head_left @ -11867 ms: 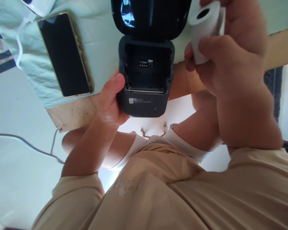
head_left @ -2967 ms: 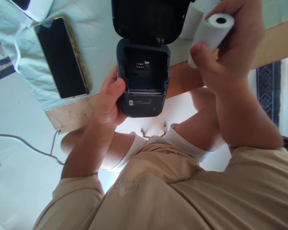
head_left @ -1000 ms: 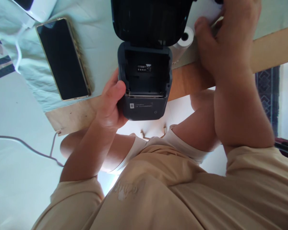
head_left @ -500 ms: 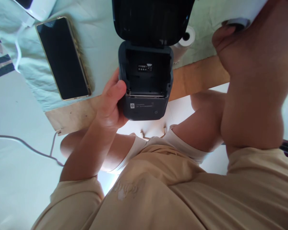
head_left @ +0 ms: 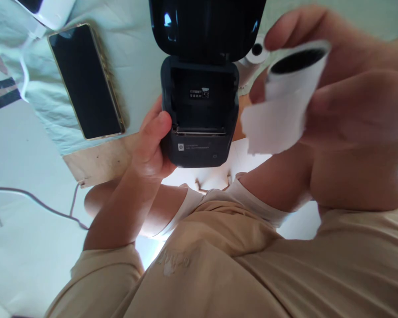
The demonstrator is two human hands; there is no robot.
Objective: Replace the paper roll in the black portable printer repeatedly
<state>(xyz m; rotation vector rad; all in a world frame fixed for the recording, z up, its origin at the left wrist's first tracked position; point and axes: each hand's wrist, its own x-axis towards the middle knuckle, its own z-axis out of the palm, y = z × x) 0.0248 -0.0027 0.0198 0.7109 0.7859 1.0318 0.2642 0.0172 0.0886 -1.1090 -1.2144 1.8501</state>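
Worktop (head_left: 96, 159), wooden edge bare, pale green cloth (head_left: 132, 53) spread over most of it. Dark printer (head_left: 199, 110) at the near edge, overhanging toward the body, lid (head_left: 205, 26) swung up and back, paper bay open and empty, a small label showing on its floor. Phone (head_left: 86, 79) face up on the cloth, well left of the printer, long axis slanted. Left hand (head_left: 152, 145) clamped on the printer's left side, thumb on the near corner beside the bay. Right hand (head_left: 345, 97) raised close to the camera, blurred, to the right of the printer and above worktop level, closed around a white paper roll (head_left: 292, 84). Roll axis pointing up and away toward the lens, dark core hole visible on the end; loose tail of paper (head_left: 272, 128) hanging down-left, nearly in line with the printer's right edge. Open bay down and left of the held roll; right hand clearly the nearer one, left occupied. Second, smaller roll (head_left: 257, 51) lying on the cloth just beside the lid's right edge, apart from both hands.
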